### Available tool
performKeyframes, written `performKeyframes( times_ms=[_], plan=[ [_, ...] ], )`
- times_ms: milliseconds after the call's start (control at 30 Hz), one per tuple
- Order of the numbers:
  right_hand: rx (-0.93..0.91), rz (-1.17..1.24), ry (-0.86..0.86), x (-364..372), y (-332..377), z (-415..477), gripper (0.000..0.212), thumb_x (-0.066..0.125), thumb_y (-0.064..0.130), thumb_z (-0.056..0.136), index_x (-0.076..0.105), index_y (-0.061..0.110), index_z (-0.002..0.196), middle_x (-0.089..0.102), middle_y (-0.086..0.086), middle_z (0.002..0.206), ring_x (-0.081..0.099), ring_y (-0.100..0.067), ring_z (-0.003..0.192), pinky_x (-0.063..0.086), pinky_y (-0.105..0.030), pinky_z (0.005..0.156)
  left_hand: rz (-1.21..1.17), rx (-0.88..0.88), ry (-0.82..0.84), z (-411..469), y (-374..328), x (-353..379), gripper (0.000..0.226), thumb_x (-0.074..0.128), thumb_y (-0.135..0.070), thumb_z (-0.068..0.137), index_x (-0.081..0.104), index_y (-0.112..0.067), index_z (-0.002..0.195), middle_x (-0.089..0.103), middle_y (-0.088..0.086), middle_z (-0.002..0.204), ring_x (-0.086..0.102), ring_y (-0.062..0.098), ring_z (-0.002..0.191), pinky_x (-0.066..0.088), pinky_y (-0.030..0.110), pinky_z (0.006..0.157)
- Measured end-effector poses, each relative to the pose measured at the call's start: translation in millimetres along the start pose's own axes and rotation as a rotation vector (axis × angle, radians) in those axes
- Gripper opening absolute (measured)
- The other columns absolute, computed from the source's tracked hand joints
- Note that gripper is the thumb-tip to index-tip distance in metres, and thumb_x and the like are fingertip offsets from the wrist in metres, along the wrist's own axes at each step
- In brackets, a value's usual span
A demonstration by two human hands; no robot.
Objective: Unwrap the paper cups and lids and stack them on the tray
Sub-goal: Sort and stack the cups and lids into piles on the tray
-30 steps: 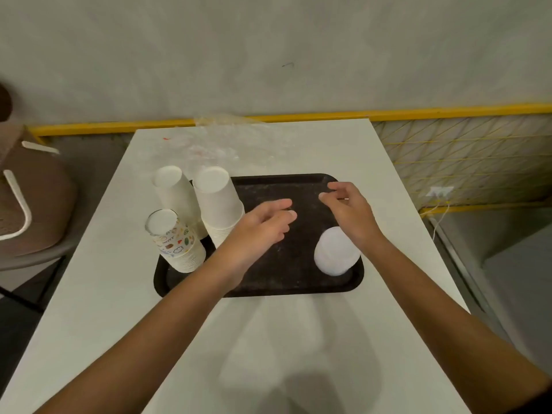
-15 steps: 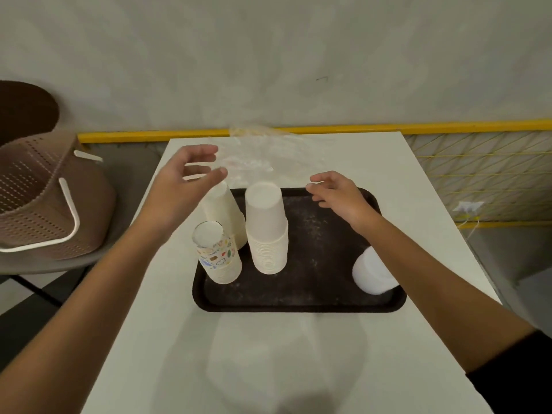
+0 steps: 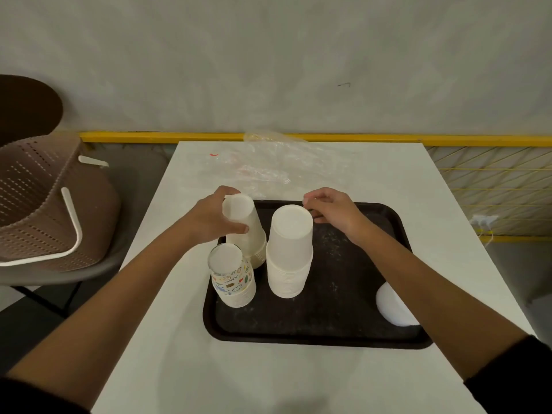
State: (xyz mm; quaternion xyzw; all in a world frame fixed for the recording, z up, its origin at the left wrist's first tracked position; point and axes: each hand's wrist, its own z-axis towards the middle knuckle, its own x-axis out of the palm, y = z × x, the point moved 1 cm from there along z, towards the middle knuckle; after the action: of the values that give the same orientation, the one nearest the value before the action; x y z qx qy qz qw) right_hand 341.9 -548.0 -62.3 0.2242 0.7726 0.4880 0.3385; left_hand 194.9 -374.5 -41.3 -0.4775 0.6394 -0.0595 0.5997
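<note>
Left hand grips the rear cup stack at the tray's far-left corner; right hand, fingers loosely curled, hovers empty beside the middle stack. Printed stack and lids already sit on the tray, wrapper discarded beyond it. Nearly finished, by the look.

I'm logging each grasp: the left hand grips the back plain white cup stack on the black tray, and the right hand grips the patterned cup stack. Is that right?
Not quite. In the head view the right hand hovers at the far edge of the black tray, gripping no stack; the patterned cup stack stands untouched at the front left. The left hand does grip the back plain white cup stack.
</note>
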Motion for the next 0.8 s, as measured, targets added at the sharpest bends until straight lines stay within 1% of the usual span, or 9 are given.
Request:
performKeyframes(
  times_ms=[100, 167, 233, 267, 333, 400, 500, 700, 800],
  plan=[
    [0.009, 0.040, 0.050, 5.4, 1.1, 7.2, 0.022, 0.059, 0.016, 0.089, 0.059, 0.012, 0.111, 0.062, -0.005, 0.105, 0.060, -0.015, 0.092, 0.051, -0.020, 0.078, 0.000, 0.019, 0.036, 9.7, -9.4, -0.6, 0.073, 0.079, -0.018, 0.071, 0.036, -0.023, 0.131, 0.044, 0.001, 0.116, 0.050, 0.023, 0.102, 0.051, 0.032, 0.079],
    [0.022, 0.051, 0.112, 6.9, 1.6, 10.8, 0.030, 0.060, 0.014, 0.088, 0.056, 0.012, 0.118, 0.062, -0.005, 0.109, 0.059, -0.016, 0.099, 0.050, -0.018, 0.077, 0.023, 0.065, 0.061, 16.5, -17.9, 0.9, 0.072, 0.079, -0.019, 0.071, 0.037, -0.021, 0.130, 0.046, 0.003, 0.120, 0.049, 0.021, 0.101, 0.049, 0.025, 0.071],
    [0.022, -0.033, 0.207, 8.1, 0.1, 14.7, 0.043, 0.062, 0.013, 0.087, 0.049, 0.015, 0.128, 0.058, -0.005, 0.121, 0.056, -0.018, 0.110, 0.048, -0.024, 0.088, 0.037, 0.114, 0.086, 23.3, -27.8, 3.7, 0.070, 0.078, -0.020, 0.071, 0.038, -0.019, 0.129, 0.048, 0.005, 0.125, 0.047, 0.019, 0.100, 0.046, 0.018, 0.063],
    [0.016, -0.092, 0.256, 9.4, -1.0, 16.5, 0.051, 0.063, 0.013, 0.086, 0.043, 0.016, 0.134, 0.053, -0.005, 0.129, 0.053, -0.019, 0.115, 0.045, -0.028, 0.094, 0.040, 0.130, 0.098, 26.6, -33.1, 5.8, 0.070, 0.078, -0.021, 0.071, 0.038, -0.018, 0.129, 0.048, 0.005, 0.127, 0.047, 0.018, 0.099, 0.045, 0.017, 0.063],
    [0.006, -0.197, 0.303, 13.3, -4.5, 21.0, 0.066, 0.066, 0.015, 0.084, 0.032, 0.019, 0.141, 0.043, -0.005, 0.140, 0.048, -0.021, 0.123, 0.041, -0.032, 0.098, 0.051, 0.148, 0.118, 33.0, -43.1, 11.5, 0.070, 0.077, -0.024, 0.072, 0.038, -0.019, 0.130, 0.048, 0.005, 0.130, 0.047, 0.017, 0.098, 0.043, 0.017, 0.065],
    [-0.006, -0.246, 0.272, 18.4, -8.3, 26.6, 0.074, 0.069, 0.024, 0.082, 0.027, 0.020, 0.143, 0.039, -0.004, 0.144, 0.044, -0.023, 0.127, 0.040, -0.036, 0.101, 0.055, 0.158, 0.128, 39.9, -51.8, 17.9, 0.069, 0.076, -0.028, 0.073, 0.037, -0.022, 0.130, 0.047, 0.004, 0.133, 0.048, 0.016, 0.098, 0.042, 0.017, 0.069],
    [-0.047, -0.240, 0.179, 23.5, -14.8, 30.5, 0.079, 0.073, 0.034, 0.077, 0.029, 0.022, 0.141, 0.041, -0.003, 0.143, 0.042, -0.024, 0.129, 0.038, -0.044, 0.107, 0.054, 0.180, 0.152, 45.2, -61.2, 25.5, 0.067, 0.074, -0.032, 0.076, 0.037, -0.024, 0.132, 0.047, 0.003, 0.135, 0.050, 0.015, 0.100, 0.040, 0.026, 0.083],
    [-0.126, -0.226, 0.052, 14.8, -23.0, 23.4, 0.080, 0.078, 0.030, 0.072, 0.033, 0.019, 0.138, 0.046, -0.004, 0.138, 0.044, -0.021, 0.125, 0.039, -0.038, 0.102, -0.018, 0.130, 0.195, 37.9, -55.3, 16.8, 0.056, 0.060, -0.038, 0.085, 0.037, -0.028, 0.135, 0.049, -0.001, 0.133, 0.053, 0.020, 0.113, 0.039, 0.032, 0.098],
    [-0.154, -0.228, 0.005, 4.7, -27.8, 13.5, 0.082, 0.080, 0.030, 0.068, 0.035, 0.019, 0.137, 0.049, -0.004, 0.135, 0.047, -0.021, 0.123, 0.040, -0.037, 0.101, -0.039, 0.108, 0.128, 25.7, -39.6, 6.0, 0.049, 0.057, -0.040, 0.087, 0.041, -0.029, 0.132, 0.053, -0.003, 0.128, 0.053, 0.016, 0.111, 0.036, 0.027, 0.093]
  ],
)
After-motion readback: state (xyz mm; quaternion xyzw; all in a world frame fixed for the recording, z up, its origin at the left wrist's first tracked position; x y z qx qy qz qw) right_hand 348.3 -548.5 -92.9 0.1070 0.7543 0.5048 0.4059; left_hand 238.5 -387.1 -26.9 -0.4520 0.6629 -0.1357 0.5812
